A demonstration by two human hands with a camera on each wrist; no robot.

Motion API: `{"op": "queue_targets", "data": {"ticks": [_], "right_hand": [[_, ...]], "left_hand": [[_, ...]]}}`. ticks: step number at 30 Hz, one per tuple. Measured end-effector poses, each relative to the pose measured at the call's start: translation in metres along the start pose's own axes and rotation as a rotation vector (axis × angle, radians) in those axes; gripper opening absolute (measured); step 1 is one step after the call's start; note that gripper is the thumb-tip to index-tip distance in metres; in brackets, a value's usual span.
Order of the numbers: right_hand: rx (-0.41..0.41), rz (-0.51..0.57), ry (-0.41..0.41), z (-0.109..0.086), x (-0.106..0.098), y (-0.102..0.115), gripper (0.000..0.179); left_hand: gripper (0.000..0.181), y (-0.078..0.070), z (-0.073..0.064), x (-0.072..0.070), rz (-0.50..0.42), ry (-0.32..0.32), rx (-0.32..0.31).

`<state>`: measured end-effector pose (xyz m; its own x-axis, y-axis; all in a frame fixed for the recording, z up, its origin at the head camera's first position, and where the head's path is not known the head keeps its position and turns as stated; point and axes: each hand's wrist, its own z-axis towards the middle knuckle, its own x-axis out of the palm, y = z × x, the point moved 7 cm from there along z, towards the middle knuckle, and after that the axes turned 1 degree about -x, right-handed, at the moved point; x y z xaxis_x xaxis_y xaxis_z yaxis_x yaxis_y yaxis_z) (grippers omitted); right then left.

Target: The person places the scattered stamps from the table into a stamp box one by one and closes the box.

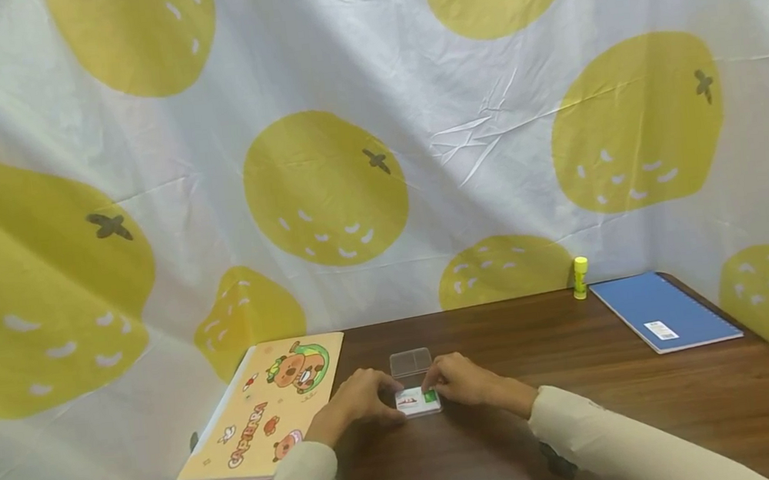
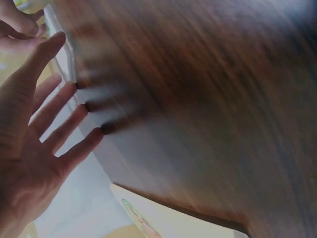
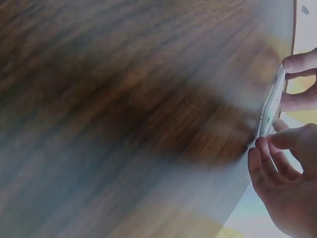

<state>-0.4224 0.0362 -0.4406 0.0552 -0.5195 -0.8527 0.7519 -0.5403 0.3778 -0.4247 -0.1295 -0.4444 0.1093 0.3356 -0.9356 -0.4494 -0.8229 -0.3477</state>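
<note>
A small flat case (image 1: 420, 412) lies on the table between the hands, a white card (image 1: 410, 401) with red print and a green patch (image 1: 430, 395) showing in it. Just behind it is a clear plastic lid (image 1: 410, 362). My left hand (image 1: 365, 396) is at the case's left side, thumb at the near left corner; in the left wrist view its fingers are spread, the lower tips close over the tabletop. Curled fingers of my right hand (image 1: 463, 379) pinch at the case's right end, beside the green patch. In the right wrist view, the right thumb (image 3: 292, 138) partly hides that end.
A capybara-print book (image 1: 261, 406) lies left of the left hand. At the back right stand a yellow glue stick (image 1: 580, 278) and a blue spiral notebook (image 1: 662, 310) lying flat. A lemon-patterned cloth (image 1: 487, 145) hangs behind the dark wooden table (image 1: 515, 444).
</note>
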Motion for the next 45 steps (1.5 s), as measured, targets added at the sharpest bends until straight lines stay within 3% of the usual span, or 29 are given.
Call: {"op": "queue_targets", "data": {"ticks": [7, 15, 23, 35, 45], "right_hand": [[0.016, -0.007, 0.010, 0.001, -0.009, -0.008, 0.022], [0.068, 0.034, 0.058, 0.000, -0.019, -0.023, 0.015], [0.144, 0.034, 0.051, 0.005, -0.011, -0.046, 0.029], [0.198, 0.017, 0.017, 0.029, -0.004, -0.050, 0.055], [0.169, 0.009, 0.049, 0.038, 0.013, -0.047, 0.041]], "left_hand": [[0.045, -0.002, 0.001, -0.007, -0.049, 0.004, 0.001], [0.038, 0.015, 0.009, -0.016, -0.082, -0.039, -0.028], [0.047, 0.035, 0.020, -0.003, -0.079, -0.056, -0.087], [0.056, 0.033, 0.041, -0.006, -0.064, -0.089, -0.106], [0.058, 0.036, 0.048, 0.006, -0.047, -0.064, -0.112]]}}
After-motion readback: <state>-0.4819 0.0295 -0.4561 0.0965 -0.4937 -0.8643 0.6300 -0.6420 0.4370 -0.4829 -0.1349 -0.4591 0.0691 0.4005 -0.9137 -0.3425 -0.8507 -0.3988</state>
